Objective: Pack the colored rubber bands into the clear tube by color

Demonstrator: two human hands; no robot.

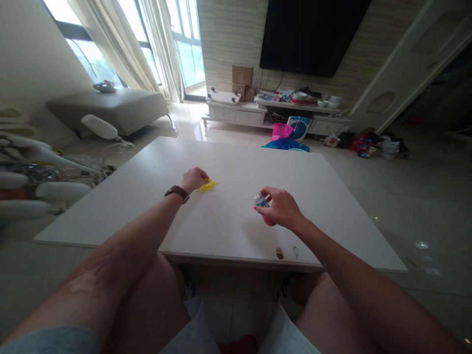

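Observation:
My left hand (pixel 194 179), with a dark watch on its wrist, reaches to a small heap of yellow bits (pixel 207 186) on the white table (pixel 224 231). Its fingers are pinched together at the heap's far edge, with yellow showing at the fingertips; the bits are too small to name. Fingers and thumb of my right hand (pixel 282 206) wrap round a small clear bottle (pixel 260 200), tilted, its open-looking mouth towards the left. A blue label and something red at its lower end show; my fingers hide the rest.
Near the table's front edge lie a small yellow-and-black cartoon figure (pixel 280 253) and a small clear, pale item (pixel 295 252). Beyond the table stand a pink basket (pixel 281 131) and a blue object (pixel 285 143). White chairs (pixel 62 191) flank the left side.

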